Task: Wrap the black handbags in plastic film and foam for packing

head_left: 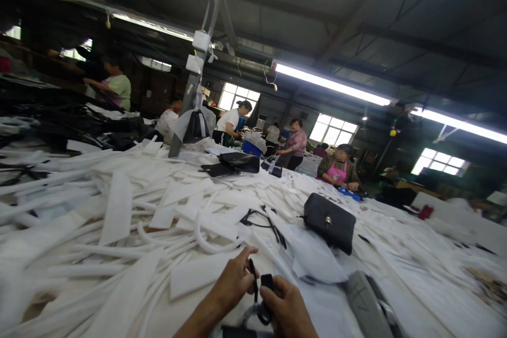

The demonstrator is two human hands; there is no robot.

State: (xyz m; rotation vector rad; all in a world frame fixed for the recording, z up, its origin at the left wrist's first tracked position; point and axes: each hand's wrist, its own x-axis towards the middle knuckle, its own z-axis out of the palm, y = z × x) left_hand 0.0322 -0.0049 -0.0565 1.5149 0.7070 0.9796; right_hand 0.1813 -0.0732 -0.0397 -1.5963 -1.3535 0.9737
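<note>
At the bottom centre, my left hand [237,277] pinches a narrow black strap [253,281], its index finger stretched out above. Close beside it, my right hand [288,303] has thumb and fingers closed on a wider black strap end [268,281]. The straps run down toward a dark item [237,332] at the lower edge, mostly cut off, with clear plastic near it. Whether both straps are one piece, I cannot tell. Ahead and to the right, a black handbag [329,222] with a metal clasp lies on white wrapping.
White foam strips and tubes [119,211] cover much of the table. Loose black straps [263,222] lie ahead of my hands, and a grey-green device [362,303] stands to the right. Farther back are another black bag [237,162], a post [186,105] with sockets, and several people.
</note>
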